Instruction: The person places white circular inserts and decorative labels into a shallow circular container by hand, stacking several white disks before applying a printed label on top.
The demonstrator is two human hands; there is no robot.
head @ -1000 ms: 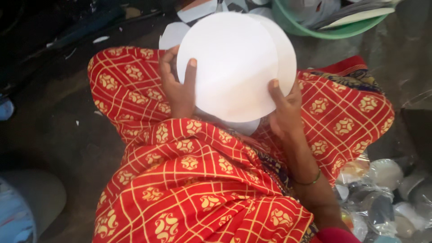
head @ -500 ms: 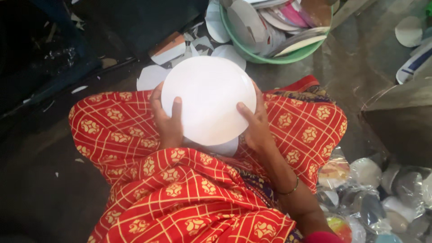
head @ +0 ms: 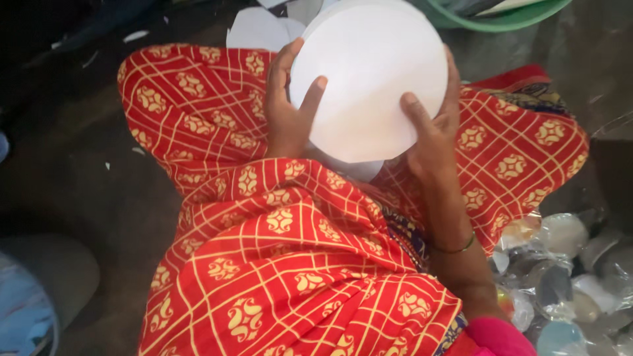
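both hands grip a stack of white round paper discs point(head: 372, 72) held between them above the lap, the left hand point(head: 287, 112) clasping its left edge with the thumb on top, the right hand point(head: 432, 135) clasping its right edge, a green tub point(head: 501, 20) just beyond.

White disc point(head: 372, 72), red gold-patterned cloth point(head: 264, 250)

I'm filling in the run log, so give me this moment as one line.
left hand: grips white round disc at its left edge | right hand: grips its right edge | disc held over lap, red patterned cloth | green basin beyond
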